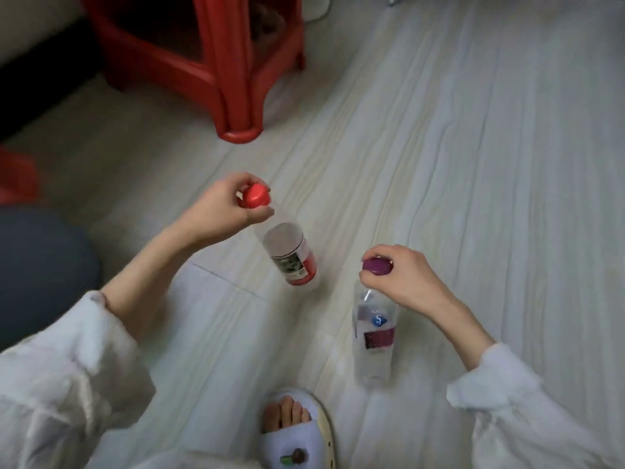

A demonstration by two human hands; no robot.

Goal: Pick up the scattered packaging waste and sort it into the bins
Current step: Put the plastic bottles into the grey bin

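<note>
With both bottles dangling by their necks, the person has one in each hand! The left hand (225, 206) curls its fingers round the red cap (257, 196) of a clear bottle with a red label (291, 258), body tilting down and away, clear of the pale plank floor (473, 164). The right hand (402, 277) pinches the purple cap (377, 266) of a second clear bottle with a purple label (373, 328), hanging near the slippered foot (292, 424). Gripping at the caps looks like the quickest carry for empties. No bin in view; a red plastic stool (209, 62) stands toward the floor's far left.
</note>
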